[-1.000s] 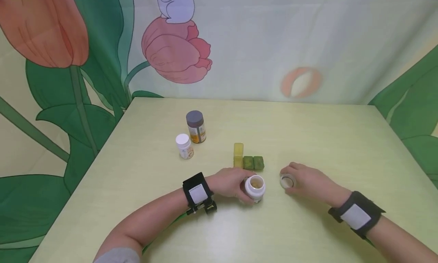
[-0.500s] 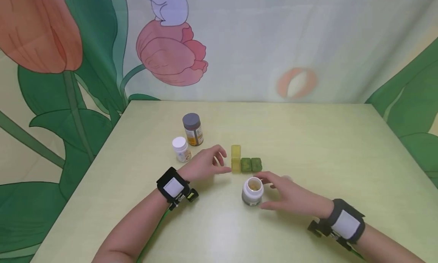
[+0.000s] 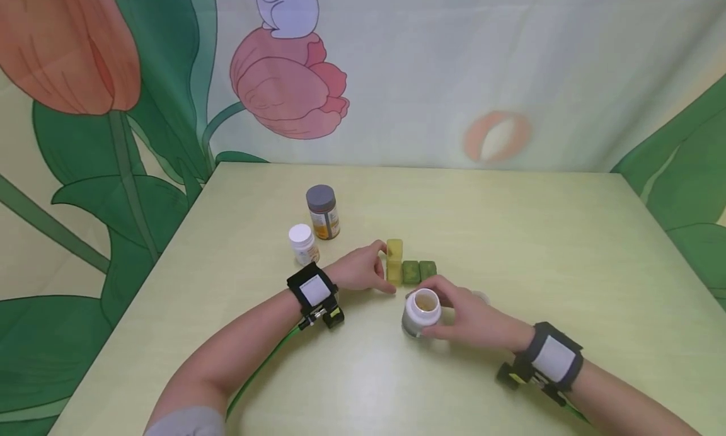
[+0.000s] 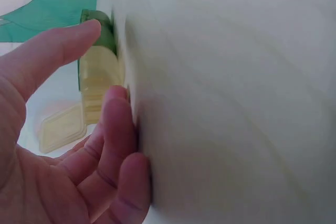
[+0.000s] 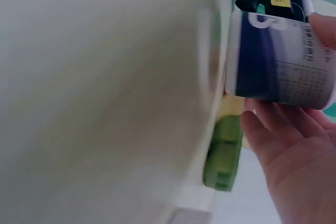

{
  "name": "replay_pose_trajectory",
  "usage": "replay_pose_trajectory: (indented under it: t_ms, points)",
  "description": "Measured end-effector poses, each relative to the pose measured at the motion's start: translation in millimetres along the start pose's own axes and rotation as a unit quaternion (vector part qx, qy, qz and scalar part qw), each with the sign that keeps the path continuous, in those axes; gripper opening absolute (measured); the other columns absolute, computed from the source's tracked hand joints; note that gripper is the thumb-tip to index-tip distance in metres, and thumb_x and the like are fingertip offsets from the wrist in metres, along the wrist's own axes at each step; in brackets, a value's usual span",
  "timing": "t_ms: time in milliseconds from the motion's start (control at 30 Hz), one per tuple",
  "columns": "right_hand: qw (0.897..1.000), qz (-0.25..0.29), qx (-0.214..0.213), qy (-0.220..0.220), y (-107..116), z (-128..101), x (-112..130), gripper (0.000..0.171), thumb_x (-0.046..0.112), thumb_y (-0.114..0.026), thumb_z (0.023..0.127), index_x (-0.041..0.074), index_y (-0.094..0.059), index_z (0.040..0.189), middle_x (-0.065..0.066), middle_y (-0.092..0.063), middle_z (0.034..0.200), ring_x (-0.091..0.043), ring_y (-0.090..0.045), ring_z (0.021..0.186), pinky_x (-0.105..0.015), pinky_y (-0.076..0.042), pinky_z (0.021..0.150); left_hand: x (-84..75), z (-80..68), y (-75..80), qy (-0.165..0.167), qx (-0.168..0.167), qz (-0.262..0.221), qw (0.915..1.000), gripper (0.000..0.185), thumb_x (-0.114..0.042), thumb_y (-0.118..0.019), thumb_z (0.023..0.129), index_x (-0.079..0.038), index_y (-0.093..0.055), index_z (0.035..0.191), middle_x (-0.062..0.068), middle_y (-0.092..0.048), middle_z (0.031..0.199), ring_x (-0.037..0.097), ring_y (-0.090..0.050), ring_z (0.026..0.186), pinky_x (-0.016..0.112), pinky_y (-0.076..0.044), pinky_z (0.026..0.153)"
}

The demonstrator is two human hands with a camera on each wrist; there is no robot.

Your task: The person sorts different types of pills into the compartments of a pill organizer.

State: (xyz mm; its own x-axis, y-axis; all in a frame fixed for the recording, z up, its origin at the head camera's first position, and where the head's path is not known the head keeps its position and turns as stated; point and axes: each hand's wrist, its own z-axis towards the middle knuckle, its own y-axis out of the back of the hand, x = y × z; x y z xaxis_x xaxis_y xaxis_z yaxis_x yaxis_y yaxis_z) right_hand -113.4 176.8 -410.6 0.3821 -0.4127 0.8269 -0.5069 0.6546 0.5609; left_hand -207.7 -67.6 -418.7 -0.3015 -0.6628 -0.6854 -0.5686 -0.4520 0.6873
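An open white bottle (image 3: pixel 422 305) with pale pills inside stands on the yellow-green table (image 3: pixel 539 234). My right hand (image 3: pixel 439 313) grips it from the right; in the right wrist view its label (image 5: pixel 278 61) lies against my fingers (image 5: pixel 294 150). Just behind it sits a pill box (image 3: pixel 411 270) with two shut green cells and one yellow cell whose lid stands open. My left hand (image 3: pixel 380 269) holds the yellow cell (image 4: pixel 97 77), thumb by the lid and fingers at the near end. The left wrist view is blurred.
A grey-capped amber bottle (image 3: pixel 323 212) and a small white-capped bottle (image 3: pixel 302 244) stand shut at the back left. The loose white cap (image 3: pixel 481 296) lies behind my right hand. A flower-printed curtain hangs behind the table.
My left hand let go of the open bottle and moved to the yellow cell of the pill box. My right hand left the cap on the table and took hold of the bottle.
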Motion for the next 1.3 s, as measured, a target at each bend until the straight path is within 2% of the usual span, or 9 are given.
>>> replay_pose_trajectory:
  t_ms: [200,333,433,567,733,1067,1300]
  points:
    - [0.998,-0.014,-0.053,0.03,26.5,8.9,6.5,0.053,0.013,-0.078,0.083,0.007,-0.047,0.125,-0.001,-0.059,0.116,-0.022,-0.058,0.111,-0.048,-0.043,0.098,-3.7,2.7,-2.0,0.019,-0.009,0.015,0.9997,0.068,-0.028,-0.085,0.076,-0.005,-0.045,0.126,-0.003,-0.062,0.079,0.01,-0.055,0.066,0.024,-0.041,0.06]
    - [0.993,-0.086,-0.057,0.057,46.9,19.1,8.4,0.053,0.011,-0.078,0.083,0.007,-0.05,0.127,0.0,-0.06,0.113,-0.017,-0.057,0.102,-0.041,-0.047,0.091,-3.6,3.6,-4.6,0.029,-0.011,0.018,0.9994,0.068,-0.027,-0.085,0.075,-0.005,-0.046,0.126,-0.003,-0.062,0.079,0.011,-0.055,0.066,0.025,-0.042,0.061]
    - [0.985,-0.15,-0.045,0.073,56.6,28.9,6.6,0.051,0.015,-0.078,0.083,0.008,-0.052,0.126,0.001,-0.059,0.111,-0.014,-0.056,0.095,-0.036,-0.048,0.082,-5.7,2.7,-5.5,0.039,-0.012,0.017,0.999,0.067,-0.026,-0.084,0.075,-0.004,-0.048,0.126,-0.003,-0.062,0.079,0.011,-0.056,0.066,0.025,-0.042,0.06]
    - [0.965,-0.25,-0.021,0.075,60.2,43.4,5.4,0.05,0.022,-0.078,0.083,0.008,-0.055,0.125,0.0,-0.058,0.105,-0.014,-0.055,0.087,-0.035,-0.049,0.074,-7.3,2.3,-6.3,0.051,-0.012,0.011,0.9986,0.061,-0.026,-0.083,0.076,-0.005,-0.051,0.123,-0.004,-0.062,0.078,0.011,-0.056,0.063,0.024,-0.04,0.058]
    - [0.927,-0.366,0.007,0.076,57.5,58.7,4.7,0.052,0.029,-0.079,0.08,0.006,-0.058,0.122,-0.003,-0.059,0.099,-0.016,-0.056,0.081,-0.035,-0.05,0.069,-5.6,5.0,-7.0,0.052,-0.016,0.011,0.9984,0.051,-0.026,-0.082,0.078,-0.009,-0.054,0.117,-0.005,-0.062,0.075,0.009,-0.055,0.061,0.024,-0.039,0.056]
    - [0.885,-0.454,0.041,0.093,51.2,72.8,10.0,0.055,0.032,-0.08,0.078,0.003,-0.06,0.121,-0.007,-0.059,0.101,-0.02,-0.054,0.084,-0.037,-0.049,0.075,-5.2,6.6,-7.2,0.047,-0.016,0.007,0.9988,0.04,-0.025,-0.081,0.08,-0.012,-0.053,0.105,-0.005,-0.06,0.073,0.01,-0.054,0.059,0.023,-0.038,0.054]
    - [0.867,-0.486,0.05,0.1,49.8,77.2,15.5,0.056,0.033,-0.082,0.076,0.006,-0.061,0.12,-0.008,-0.057,0.101,-0.022,-0.054,0.086,-0.038,-0.05,0.076,-3.5,6.4,-6.9,0.045,-0.014,0.006,0.9989,0.045,-0.026,-0.081,0.08,-0.01,-0.053,0.112,-0.004,-0.061,0.075,0.01,-0.055,0.06,0.024,-0.038,0.055]
